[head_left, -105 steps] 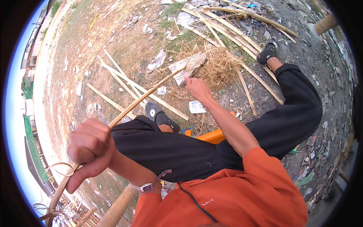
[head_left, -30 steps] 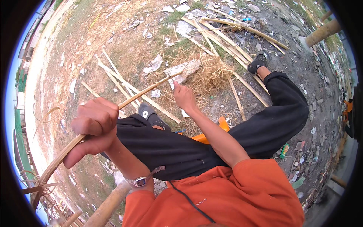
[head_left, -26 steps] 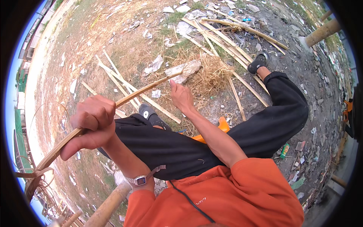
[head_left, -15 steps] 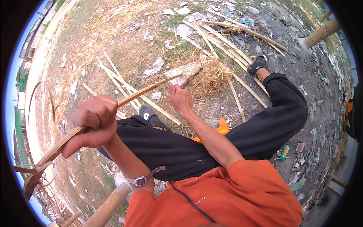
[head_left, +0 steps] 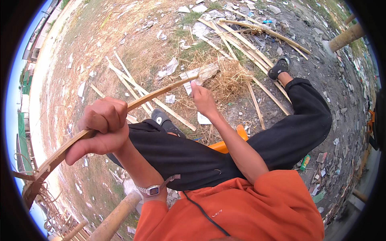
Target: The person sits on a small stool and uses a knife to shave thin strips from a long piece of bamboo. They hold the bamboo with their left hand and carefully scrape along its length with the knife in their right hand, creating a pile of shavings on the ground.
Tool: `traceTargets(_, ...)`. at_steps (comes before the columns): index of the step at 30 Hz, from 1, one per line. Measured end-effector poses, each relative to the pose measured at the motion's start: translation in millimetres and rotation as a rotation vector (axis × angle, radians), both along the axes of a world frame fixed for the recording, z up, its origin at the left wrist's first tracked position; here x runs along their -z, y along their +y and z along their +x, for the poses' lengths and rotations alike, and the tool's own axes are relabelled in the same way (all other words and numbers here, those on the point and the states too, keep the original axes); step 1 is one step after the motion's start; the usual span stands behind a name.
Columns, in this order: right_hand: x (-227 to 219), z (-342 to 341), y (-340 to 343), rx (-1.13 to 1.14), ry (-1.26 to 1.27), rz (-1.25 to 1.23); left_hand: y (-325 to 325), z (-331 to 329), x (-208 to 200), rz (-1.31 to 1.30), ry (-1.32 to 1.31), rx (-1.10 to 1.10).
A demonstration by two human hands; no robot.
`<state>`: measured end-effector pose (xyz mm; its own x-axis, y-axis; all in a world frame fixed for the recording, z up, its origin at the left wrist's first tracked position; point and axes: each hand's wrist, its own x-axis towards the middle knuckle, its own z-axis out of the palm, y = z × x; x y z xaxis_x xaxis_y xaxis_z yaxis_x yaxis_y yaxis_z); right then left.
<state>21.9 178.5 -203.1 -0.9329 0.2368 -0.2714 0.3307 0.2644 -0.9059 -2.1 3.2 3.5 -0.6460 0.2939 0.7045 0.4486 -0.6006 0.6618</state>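
Left hand (head_left: 102,128) fists tight around the bamboo strip (head_left: 120,112); right hand (head_left: 203,100) pinches its far end. Judging so, keep tension even, bend gradually.

A long bamboo strip (head_left: 120,112) is passing through the left hand (head_left: 102,128) and running forward and rightward to the right hand (head_left: 203,100), which is gripping its far end. Just beyond the right hand a flat block (head_left: 203,73) is lying on a heap of dry straw (head_left: 231,78). Bamboo poles (head_left: 241,36) are lying farther ahead of that hand. More split strips (head_left: 136,90) are lying on the ground between the two hands, beneath the held strip.
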Motion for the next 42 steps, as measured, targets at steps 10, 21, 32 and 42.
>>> traceTargets(10,-37,12,-31,-0.024,-0.029,0.139,-4,1,0,-0.007,-0.034,-0.034)
traceTargets(21,-19,23,-41,-0.005,0.115,0.105,-1,10,1,0.007,-0.07,-0.088)
traceTargets(32,12,5,-46,0.096,0.118,0.213,3,8,1,-0.012,-0.044,-0.042)
traceTargets(42,50,6,-28,0.033,-0.039,0.402,-3,7,-2,0.018,-0.087,-0.108)
